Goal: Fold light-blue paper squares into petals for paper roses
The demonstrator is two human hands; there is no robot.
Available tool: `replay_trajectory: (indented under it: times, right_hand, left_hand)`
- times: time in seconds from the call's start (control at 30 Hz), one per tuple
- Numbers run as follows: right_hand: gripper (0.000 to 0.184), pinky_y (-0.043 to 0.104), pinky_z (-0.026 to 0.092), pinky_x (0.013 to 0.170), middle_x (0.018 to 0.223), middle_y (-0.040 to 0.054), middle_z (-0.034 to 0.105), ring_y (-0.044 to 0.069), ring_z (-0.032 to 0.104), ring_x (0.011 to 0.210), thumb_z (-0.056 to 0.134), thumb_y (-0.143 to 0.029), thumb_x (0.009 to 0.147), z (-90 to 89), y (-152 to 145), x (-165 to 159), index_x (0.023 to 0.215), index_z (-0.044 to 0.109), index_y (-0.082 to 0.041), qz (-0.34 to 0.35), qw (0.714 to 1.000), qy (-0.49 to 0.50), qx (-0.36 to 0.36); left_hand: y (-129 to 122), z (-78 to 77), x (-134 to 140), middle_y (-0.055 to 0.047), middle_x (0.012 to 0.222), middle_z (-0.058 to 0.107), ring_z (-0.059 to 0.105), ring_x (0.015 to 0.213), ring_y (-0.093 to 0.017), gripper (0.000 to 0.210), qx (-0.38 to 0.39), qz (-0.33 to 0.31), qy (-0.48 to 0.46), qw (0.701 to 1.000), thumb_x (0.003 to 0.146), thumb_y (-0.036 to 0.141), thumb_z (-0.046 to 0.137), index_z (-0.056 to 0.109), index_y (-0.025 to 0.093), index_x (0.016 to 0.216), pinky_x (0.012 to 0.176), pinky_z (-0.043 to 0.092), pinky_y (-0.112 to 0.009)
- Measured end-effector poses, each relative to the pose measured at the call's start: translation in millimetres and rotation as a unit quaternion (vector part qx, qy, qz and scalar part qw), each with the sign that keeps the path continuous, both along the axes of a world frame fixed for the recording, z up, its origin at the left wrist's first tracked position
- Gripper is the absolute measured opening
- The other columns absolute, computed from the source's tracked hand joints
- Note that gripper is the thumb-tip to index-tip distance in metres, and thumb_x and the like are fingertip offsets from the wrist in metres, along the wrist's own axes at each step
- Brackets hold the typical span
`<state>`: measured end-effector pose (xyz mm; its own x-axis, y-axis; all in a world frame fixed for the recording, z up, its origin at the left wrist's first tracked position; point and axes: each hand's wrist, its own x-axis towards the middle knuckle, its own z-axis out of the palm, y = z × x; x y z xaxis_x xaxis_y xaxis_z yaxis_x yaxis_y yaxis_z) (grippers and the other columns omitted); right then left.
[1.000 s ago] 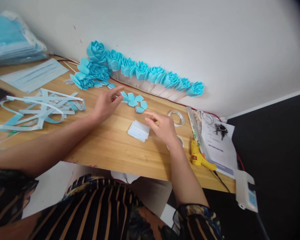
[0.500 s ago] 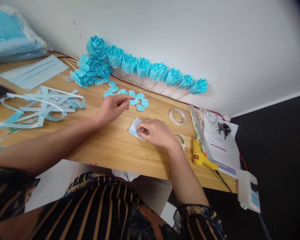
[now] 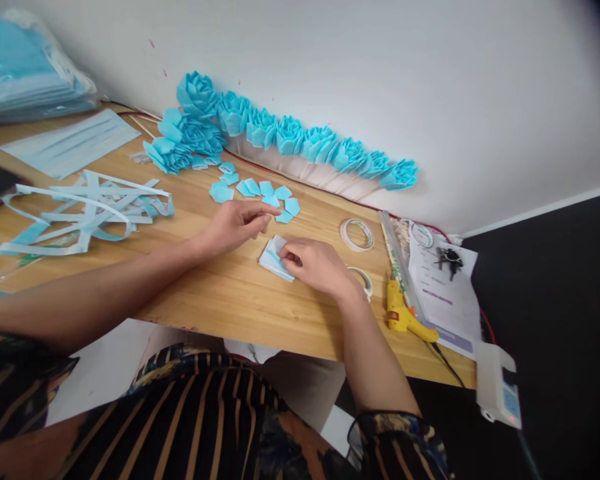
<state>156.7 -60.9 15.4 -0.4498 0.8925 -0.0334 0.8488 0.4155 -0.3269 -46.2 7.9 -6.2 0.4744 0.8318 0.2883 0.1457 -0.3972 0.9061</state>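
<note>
Fingers [image 3: 289, 255] of the R hand [image 3: 320, 268] are curled down at the near-right part of the folded mask-fabric stack [image 3: 270, 257]; from my remote seat I can't tell if thumb & forefinger are pinching a layer or just resting on it. L hand [image 3: 229, 227] holds nothing I can see: forefinger stretched out to the right, thumb apart below it, the tip right by the nearest of the cut blue petals [image 3: 222, 193], contact unclear on my cam. Stack sits flat on the wooden counter [image 3: 230, 293], toward the mid-front, w/ the petals scattered beyond it, btwn the hands & the back wall. Behind them I've got a row of blue fabric roses [image 3: 290, 136] on thin sticks leaning on the wall, plus a few more bunched at its L end. Far L: a tangled heap of trimmed strips [image 3: 87, 213], an opened-out mask sheet [image 3: 70, 143] & a plastic bag of masks [image 3: 25, 73]. To the R of the R hand, one tape roll [image 3: 344, 239] lies flat near the back, a 2nd roll [image 3: 367, 283] partly hidden by the wrist, then a yellow glue gun [image 3: 397, 307] w/ a cord, a long grey bar [image 3: 400, 263] & papers [image 3: 437, 297] w/ keys [image 3: 450, 260] on top.
</note>
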Motion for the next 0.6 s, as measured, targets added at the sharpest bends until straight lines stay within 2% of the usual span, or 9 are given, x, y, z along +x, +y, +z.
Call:
replay_trajectory:
  times: [0.17,0.3,0.6]
  right_hand:
    - [0.013,0.026,0.033,0.062,0.081,-0.0002,0.07,0.013,0.058,0.069,0.053,-0.017,0.085,2.6,3,5,0.082,0.065,-0.021,-0.035,0.998,0.052,0.002]
    - [0.012,0.025,0.037,0.064,0.078,-0.0003,0.069,0.013,0.057,0.067,0.054,-0.019,0.085,6.2,6,11,0.084,0.066,-0.021,-0.091,0.99,0.104,0.037]
    - [0.009,0.025,0.043,0.062,0.078,-0.0016,0.069,0.012,0.058,0.062,0.056,-0.023,0.085,3.9,8,14,0.083,0.064,-0.022,-0.16,0.957,0.21,0.117]
  left_hand:
    - [-3,1.1,1,-0.003,0.07,0.067,0.061,0.061,-0.011,0.026,-0.036,-0.049,-0.01,0.998,0.087,0.028,0.057,0.07,0.012,0.103,0.06,0.051,-0.022]
    - [-4,1.2,1,-0.002,0.07,0.067,0.062,0.063,-0.012,0.024,-0.032,-0.071,-0.011,0.997,0.088,0.028,0.056,0.069,0.013,0.1,0.062,0.051,-0.023]
    - [-4,5.1,-1,-0.002,0.067,0.066,0.06,0.063,-0.011,0.029,-0.004,-0.087,0.03,0.996,0.091,0.033,0.054,0.065,0.014,0.073,0.062,0.046,-0.022]
